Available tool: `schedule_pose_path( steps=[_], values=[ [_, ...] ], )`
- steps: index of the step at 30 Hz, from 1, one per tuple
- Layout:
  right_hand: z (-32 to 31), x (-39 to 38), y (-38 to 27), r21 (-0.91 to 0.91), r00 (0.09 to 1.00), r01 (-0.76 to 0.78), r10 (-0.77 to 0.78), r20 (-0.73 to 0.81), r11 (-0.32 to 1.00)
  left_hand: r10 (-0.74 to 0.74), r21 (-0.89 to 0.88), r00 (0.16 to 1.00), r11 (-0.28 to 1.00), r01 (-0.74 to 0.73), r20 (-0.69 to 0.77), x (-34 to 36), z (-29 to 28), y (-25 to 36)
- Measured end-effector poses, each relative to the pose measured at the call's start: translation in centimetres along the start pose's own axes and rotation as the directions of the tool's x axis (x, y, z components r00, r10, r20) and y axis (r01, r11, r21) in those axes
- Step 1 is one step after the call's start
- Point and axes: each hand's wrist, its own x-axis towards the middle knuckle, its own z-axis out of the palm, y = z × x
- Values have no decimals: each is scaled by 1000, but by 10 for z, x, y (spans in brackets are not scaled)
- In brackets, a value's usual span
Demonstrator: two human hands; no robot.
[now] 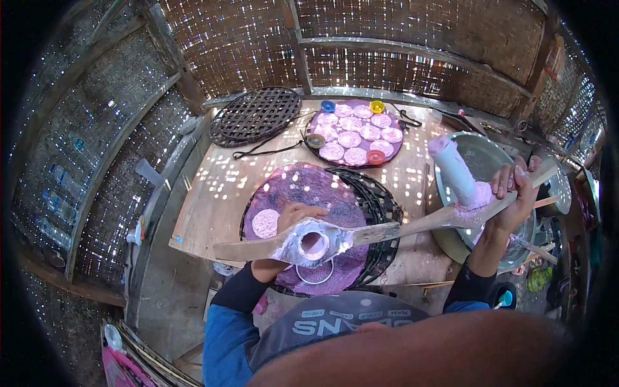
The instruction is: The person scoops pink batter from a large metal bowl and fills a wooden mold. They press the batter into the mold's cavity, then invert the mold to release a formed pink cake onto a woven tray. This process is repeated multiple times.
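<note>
My left hand point(298, 215) is closed around the underside of a wooden press point(258, 249), below its handle bar; the press partly hides the fingers. The press has a round opening at its middle, smeared with pale paste. My right hand point(514, 187) grips a wooden plunger point(422, 223), whose pale cylinder point(455, 169) stands up, coated with pink dough near its base. The inner ends of both bars appear to meet or overlap. Below the press lies a purple round mat point(303, 184) bearing one pink lacy disc of noodles point(265, 223). A thin white ring point(314, 282) shows under the press.
Beyond, another purple mat point(316, 147) holds several pink noodle discs and small coloured cups. Black woven racks point(256, 116) lie at the back left and under the near mat. A large metal basin point(474, 145) stands at right. Woven walls point(361, 64) surround the wooden table point(206, 187).
</note>
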Motion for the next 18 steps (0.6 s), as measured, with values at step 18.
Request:
schedule_pose_path(
  steps=[18],
  values=[
    [16, -18, 94, 315, 808, -17, 199, -554, 949, -197, -614, 980, 771, 168, 21, 11, 86, 9]
  ],
)
